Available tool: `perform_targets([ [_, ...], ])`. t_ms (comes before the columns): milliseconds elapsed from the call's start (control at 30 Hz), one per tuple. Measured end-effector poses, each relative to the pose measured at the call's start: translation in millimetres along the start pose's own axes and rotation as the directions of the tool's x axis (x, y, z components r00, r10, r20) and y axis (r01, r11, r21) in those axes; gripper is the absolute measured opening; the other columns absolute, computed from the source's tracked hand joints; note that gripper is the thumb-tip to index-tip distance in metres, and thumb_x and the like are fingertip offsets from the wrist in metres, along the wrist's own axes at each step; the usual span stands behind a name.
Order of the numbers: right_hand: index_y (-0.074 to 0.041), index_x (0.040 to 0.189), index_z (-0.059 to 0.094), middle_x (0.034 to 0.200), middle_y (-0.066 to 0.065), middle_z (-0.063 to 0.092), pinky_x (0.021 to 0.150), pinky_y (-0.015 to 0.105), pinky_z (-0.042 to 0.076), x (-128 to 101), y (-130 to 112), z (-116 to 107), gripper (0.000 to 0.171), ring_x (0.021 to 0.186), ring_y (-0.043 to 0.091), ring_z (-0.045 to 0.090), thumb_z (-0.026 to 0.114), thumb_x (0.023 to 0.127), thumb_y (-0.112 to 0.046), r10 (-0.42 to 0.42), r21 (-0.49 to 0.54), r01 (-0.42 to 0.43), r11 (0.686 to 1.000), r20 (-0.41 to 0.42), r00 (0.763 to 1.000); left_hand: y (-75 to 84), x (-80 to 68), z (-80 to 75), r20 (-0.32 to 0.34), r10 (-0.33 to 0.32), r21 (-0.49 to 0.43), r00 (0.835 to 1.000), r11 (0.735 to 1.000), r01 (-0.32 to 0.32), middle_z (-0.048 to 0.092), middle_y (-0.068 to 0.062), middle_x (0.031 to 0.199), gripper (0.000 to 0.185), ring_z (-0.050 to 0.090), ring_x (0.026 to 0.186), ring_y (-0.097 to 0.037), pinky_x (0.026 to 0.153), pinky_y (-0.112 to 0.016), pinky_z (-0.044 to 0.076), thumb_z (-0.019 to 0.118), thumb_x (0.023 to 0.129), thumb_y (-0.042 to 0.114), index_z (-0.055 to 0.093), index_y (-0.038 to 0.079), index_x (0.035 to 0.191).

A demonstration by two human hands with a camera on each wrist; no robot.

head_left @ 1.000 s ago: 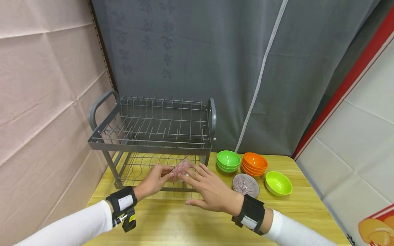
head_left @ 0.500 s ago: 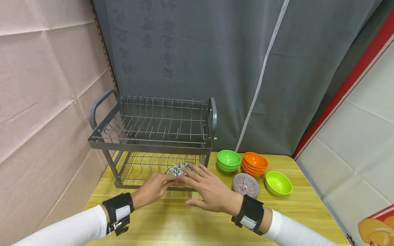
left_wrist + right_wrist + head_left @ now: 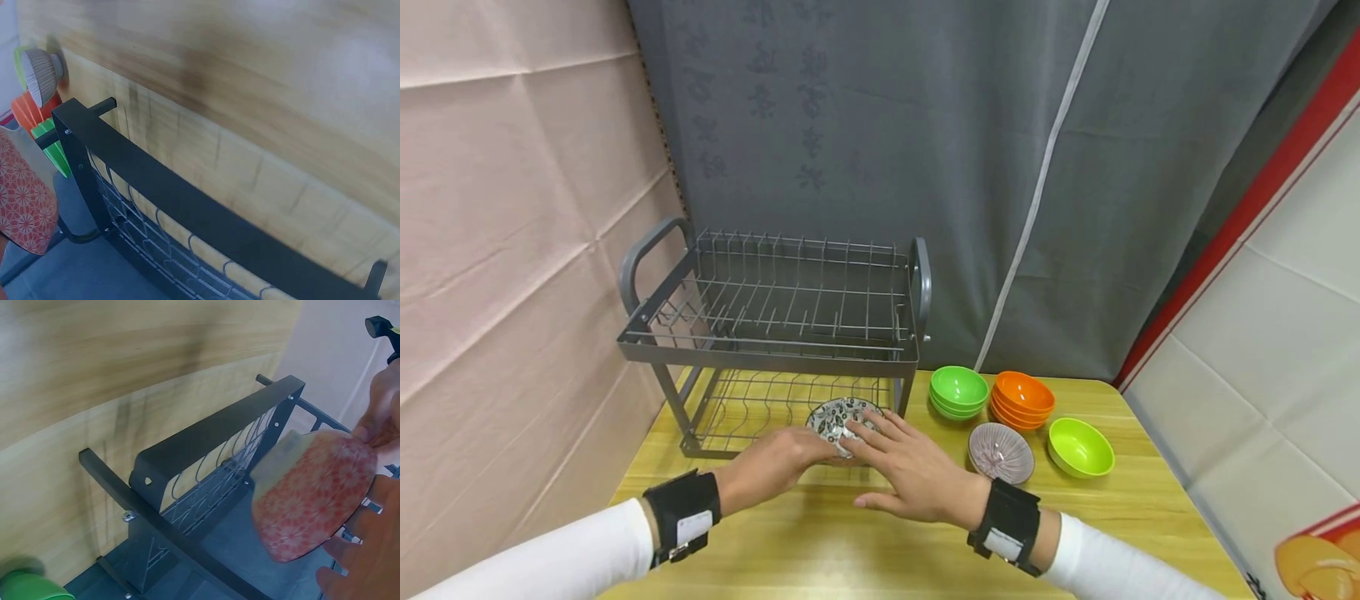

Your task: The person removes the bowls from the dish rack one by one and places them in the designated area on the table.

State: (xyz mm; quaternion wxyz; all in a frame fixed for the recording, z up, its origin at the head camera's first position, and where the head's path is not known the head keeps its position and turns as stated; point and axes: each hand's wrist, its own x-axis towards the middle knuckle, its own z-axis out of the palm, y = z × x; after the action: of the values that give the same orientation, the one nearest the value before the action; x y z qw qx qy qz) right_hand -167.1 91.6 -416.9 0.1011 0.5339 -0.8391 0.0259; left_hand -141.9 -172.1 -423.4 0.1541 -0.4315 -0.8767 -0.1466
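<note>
A patterned bowl (image 3: 838,417) is held by both hands at the front of the dish rack's lower shelf.

The bowl, dark-patterned inside and red-patterned outside (image 3: 309,497), is tilted on edge just over the rack's (image 3: 775,333) front rail, an angle that suits the low gap under the upper tier. The left hand (image 3: 771,467) is curled at the bowl's near rim and grips it; the right hand (image 3: 902,471) has its fingers nearly straight and spread, the fingertips resting against the bowl's right side as a steadying support. On the desk (image 3: 820,542), toward its back right corner, a green stack (image 3: 958,390), an orange stack (image 3: 1022,398), a ribbed grey bowl (image 3: 1001,452) and a lime bowl (image 3: 1079,447) are grouped close together within reach of the right hand.
</note>
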Motion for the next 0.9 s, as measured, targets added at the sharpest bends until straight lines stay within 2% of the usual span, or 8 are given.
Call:
perform_targets([
  [133, -0.016, 0.153, 0.045, 0.160, 0.008, 0.044, 0.125, 0.051, 0.031, -1.2, 2.3, 3.9, 0.074, 0.151, 0.033, 0.037, 0.049, 0.098, -0.064, -0.005, -0.015, 0.005, 1.000, 0.024, 1.000, 0.3, 0.2, -0.3, -0.015, 0.105, 0.038, 0.994, 0.994, -0.105, 0.078, 0.009, 0.102, 0.042, 0.072, 0.093, -0.005, 0.087, -0.019, 0.058, 0.077, 0.077, -0.009, 0.076, 0.020, 0.108],
  [200, -0.016, 0.151, 0.049, 0.155, 0.006, 0.051, 0.124, 0.049, 0.033, -2.0, 3.0, 5.9, 0.070, 0.148, 0.031, 0.043, 0.056, 0.096, -0.060, -0.014, -0.037, 0.015, 0.999, 0.031, 0.999, 0.1, -0.1, 0.7, -0.026, 0.143, 0.066, 0.989, 0.988, -0.141, 0.077, 0.010, 0.100, 0.041, 0.071, 0.092, -0.004, 0.086, -0.018, 0.058, 0.077, 0.076, -0.009, 0.076, 0.020, 0.105],
  [300, -0.016, 0.142, 0.058, 0.142, 0.001, 0.063, 0.121, 0.046, 0.039, -1.8, 3.1, 10.0, 0.060, 0.137, 0.025, 0.055, 0.071, 0.091, -0.044, -0.038, -0.066, 0.039, 0.997, 0.015, 0.999, -0.1, -1.2, 2.6, -0.041, 0.190, 0.108, 0.981, 0.977, -0.185, 0.076, 0.012, 0.096, 0.036, 0.070, 0.088, -0.003, 0.082, -0.015, 0.057, 0.077, 0.076, -0.006, 0.075, 0.020, 0.102],
  [400, -0.021, 0.129, 0.067, 0.125, -0.006, 0.073, 0.116, 0.042, 0.046, -0.5, 2.6, 14.1, 0.043, 0.121, 0.015, 0.066, 0.077, 0.088, -0.026, -0.063, -0.095, 0.061, 0.994, -0.019, 0.998, -0.5, -1.7, 3.3, -0.043, 0.226, 0.142, 0.973, 0.966, -0.218, 0.076, 0.012, 0.094, 0.035, 0.069, 0.086, -0.002, 0.082, -0.014, 0.056, 0.076, 0.077, -0.005, 0.074, 0.020, 0.101],
  [533, -0.024, 0.109, 0.073, 0.105, -0.012, 0.077, 0.111, 0.039, 0.051, -0.1, 1.9, 17.1, 0.022, 0.103, 0.007, 0.070, 0.073, 0.089, -0.013, -0.099, -0.115, 0.093, 0.989, -0.045, 0.994, 1.2, -1.8, 0.8, 0.011, 0.233, 0.181, 0.972, 0.956, -0.231, 0.077, 0.013, 0.096, 0.036, 0.070, 0.090, -0.001, 0.086, -0.017, 0.057, 0.075, 0.078, -0.005, 0.074, 0.020, 0.104],
  [667, -0.024, 0.098, 0.073, 0.097, -0.013, 0.078, 0.107, 0.036, 0.053, -2.0, 1.1, 18.6, 0.013, 0.095, 0.005, 0.070, 0.073, 0.089, -0.014, -0.122, -0.148, 0.113, 0.982, -0.053, 0.991, 5.3, 0.1, -0.9, 0.098, 0.197, 0.193, 0.976, 0.958, -0.213, 0.077, 0.013, 0.095, 0.036, 0.069, 0.087, -0.001, 0.084, -0.016, 0.057, 0.075, 0.077, -0.004, 0.075, 0.021, 0.103],
  [833, -0.025, 0.095, 0.073, 0.093, -0.014, 0.077, 0.106, 0.034, 0.054, -4.8, -0.5, 20.9, 0.013, 0.092, 0.004, 0.070, 0.075, 0.087, -0.015, -0.137, -0.190, 0.123, 0.974, -0.065, 0.988, 12.2, 2.6, 0.9, 0.104, 0.188, 0.152, 0.977, 0.968, -0.202, 0.070, 0.015, 0.079, 0.015, 0.062, 0.074, 0.000, 0.072, -0.012, 0.053, 0.078, 0.084, 0.010, 0.069, 0.022, 0.087],
  [900, -0.025, 0.095, 0.073, 0.093, -0.015, 0.077, 0.106, 0.034, 0.054, -6.2, -1.4, 21.2, 0.013, 0.093, 0.005, 0.070, 0.075, 0.086, -0.015, -0.139, -0.201, 0.124, 0.972, -0.062, 0.988, 14.9, 2.6, 0.9, 0.108, 0.184, 0.140, 0.977, 0.970, -0.198, 0.071, 0.014, 0.082, 0.009, 0.063, 0.077, -0.002, 0.075, -0.015, 0.054, 0.076, 0.089, 0.020, 0.067, 0.022, 0.089],
])
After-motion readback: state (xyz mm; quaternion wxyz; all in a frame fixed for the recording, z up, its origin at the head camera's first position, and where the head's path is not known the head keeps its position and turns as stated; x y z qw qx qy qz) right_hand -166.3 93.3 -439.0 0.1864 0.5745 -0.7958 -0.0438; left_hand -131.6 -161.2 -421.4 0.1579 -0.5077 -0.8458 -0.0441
